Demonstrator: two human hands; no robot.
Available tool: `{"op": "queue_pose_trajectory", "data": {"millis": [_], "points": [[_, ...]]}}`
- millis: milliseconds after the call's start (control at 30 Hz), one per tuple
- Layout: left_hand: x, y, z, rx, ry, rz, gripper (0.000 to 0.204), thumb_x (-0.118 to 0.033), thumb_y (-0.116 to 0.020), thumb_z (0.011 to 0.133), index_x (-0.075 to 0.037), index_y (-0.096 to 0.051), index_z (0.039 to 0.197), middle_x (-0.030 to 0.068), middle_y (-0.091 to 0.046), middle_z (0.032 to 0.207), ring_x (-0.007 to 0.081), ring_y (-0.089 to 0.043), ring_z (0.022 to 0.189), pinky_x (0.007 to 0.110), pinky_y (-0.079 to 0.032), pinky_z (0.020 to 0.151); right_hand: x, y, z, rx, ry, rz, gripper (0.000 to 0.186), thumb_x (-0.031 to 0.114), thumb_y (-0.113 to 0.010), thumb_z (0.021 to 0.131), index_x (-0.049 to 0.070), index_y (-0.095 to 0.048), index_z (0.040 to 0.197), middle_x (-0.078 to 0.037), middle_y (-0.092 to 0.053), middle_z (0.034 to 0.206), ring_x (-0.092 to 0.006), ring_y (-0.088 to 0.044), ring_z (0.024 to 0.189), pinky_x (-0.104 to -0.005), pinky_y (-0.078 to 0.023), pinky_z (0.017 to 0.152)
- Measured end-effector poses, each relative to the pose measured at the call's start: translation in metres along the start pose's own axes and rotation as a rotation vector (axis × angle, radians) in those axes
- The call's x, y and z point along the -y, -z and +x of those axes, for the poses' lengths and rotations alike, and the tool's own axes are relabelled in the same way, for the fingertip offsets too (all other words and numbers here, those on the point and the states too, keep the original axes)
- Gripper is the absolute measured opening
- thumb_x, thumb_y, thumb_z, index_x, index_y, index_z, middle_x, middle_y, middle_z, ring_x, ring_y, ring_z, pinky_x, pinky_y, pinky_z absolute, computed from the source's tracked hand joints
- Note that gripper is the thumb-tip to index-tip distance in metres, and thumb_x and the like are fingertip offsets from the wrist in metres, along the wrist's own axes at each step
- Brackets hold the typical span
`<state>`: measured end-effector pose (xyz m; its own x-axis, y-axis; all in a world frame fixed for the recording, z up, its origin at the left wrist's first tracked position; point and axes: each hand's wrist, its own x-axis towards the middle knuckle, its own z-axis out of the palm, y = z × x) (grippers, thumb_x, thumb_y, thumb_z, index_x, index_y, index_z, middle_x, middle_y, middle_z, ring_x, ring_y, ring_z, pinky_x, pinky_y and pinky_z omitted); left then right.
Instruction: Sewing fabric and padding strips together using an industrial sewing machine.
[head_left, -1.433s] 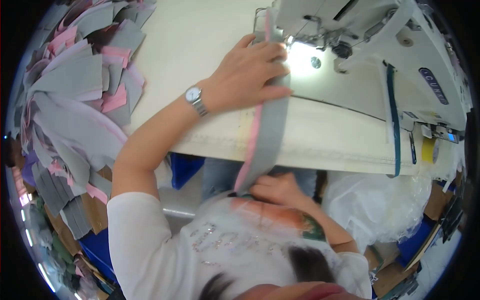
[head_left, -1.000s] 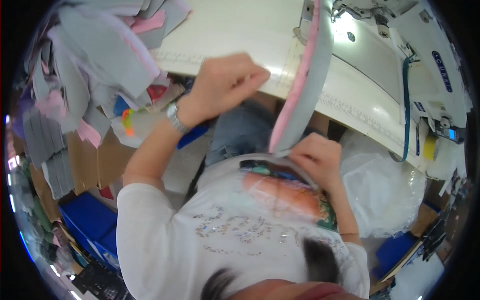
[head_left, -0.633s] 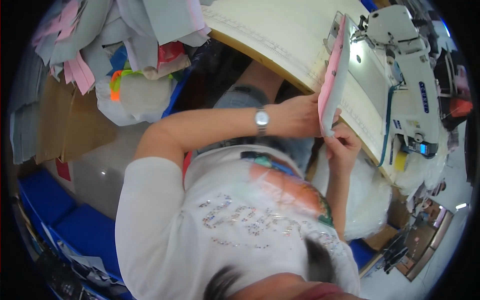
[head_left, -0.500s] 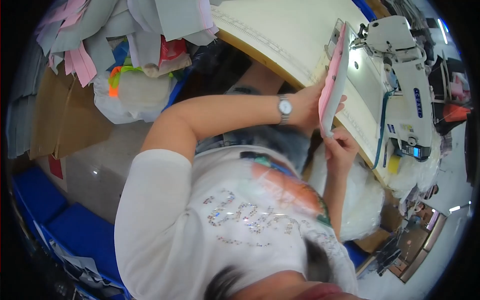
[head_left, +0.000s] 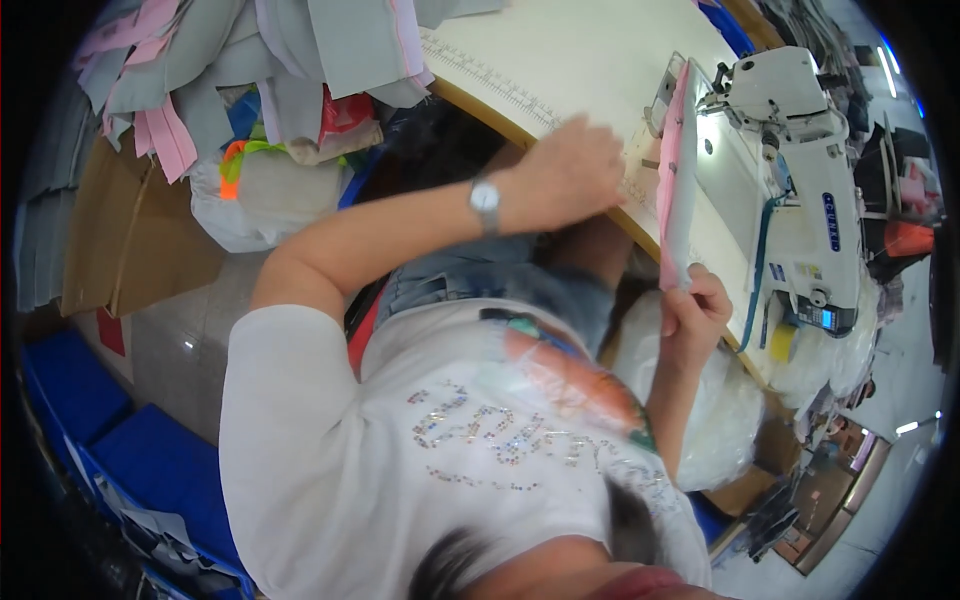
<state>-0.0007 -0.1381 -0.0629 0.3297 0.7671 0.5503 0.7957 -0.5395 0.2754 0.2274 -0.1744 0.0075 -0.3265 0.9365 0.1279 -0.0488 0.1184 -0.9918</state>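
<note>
A long pink-and-grey fabric piece stands on edge along the front of the sewing machine, its far end beside the needle area. My right hand pinches the near end of this fabric between thumb and fingers. Away from the cloth, at the table's front edge, is my left hand, with a watch on the wrist. Motion blurs its fingers, and nothing shows in it.
A white sewing table has a ruler scale along its front edge. Grey and pink fabric pieces lie heaped at the far left, above a cardboard box and a white bag. Clear plastic bags sit under the table at right.
My left hand has come off the fabric piece and moved left. My right hand keeps its pinch on the near end, slightly further right and lower in view.
</note>
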Motion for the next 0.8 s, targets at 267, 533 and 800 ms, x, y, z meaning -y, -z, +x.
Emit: {"op": "queue_pose_trajectory", "data": {"millis": [267,533,800], "points": [[-0.051,-0.081,0.071,-0.056,-0.307,-0.341,0.037,-0.032,-0.069,0.077,-0.002,-0.056,0.095,0.0149,-0.057,0.1,0.0328,-0.058,0.094,0.036,-0.048,0.081,0.017,-0.009,0.016,0.02,0.026,0.091,0.012,-0.008,-0.067,0.075,-0.001,-0.061,0.083,-0.007,-0.054,0.072,-0.0082,-0.039,0.041,-0.0199,-0.027,0.036],[0.015,-0.048,0.074,0.118,-0.028,-0.081,0.044,-0.043,-0.049,0.089,-0.018,-0.06,0.124,0.0118,-0.043,0.144,0.0265,-0.04,0.132,0.065,-0.027,0.098,0.004,-0.001,0.003,0.034,-0.007,0.009,0.012,-0.011,-0.067,0.073,-0.002,-0.062,0.081,-0.008,-0.056,0.075,-0.0082,-0.044,0.043,-0.0188,-0.031,0.037],[0.05,-0.019,0.067,0.372,0.063,0.149,0.054,-0.035,-0.045,0.094,-0.011,-0.039,0.141,0.0097,-0.032,0.152,0.0239,-0.028,0.141,0.066,-0.022,0.106,-0.012,-0.01,-0.004,0.148,-0.014,-0.198,0.008,-0.008,-0.071,0.073,-0.002,-0.066,0.077,-0.006,-0.059,0.077,-0.0073,-0.049,0.049,-0.0188,-0.034,0.04]]}}
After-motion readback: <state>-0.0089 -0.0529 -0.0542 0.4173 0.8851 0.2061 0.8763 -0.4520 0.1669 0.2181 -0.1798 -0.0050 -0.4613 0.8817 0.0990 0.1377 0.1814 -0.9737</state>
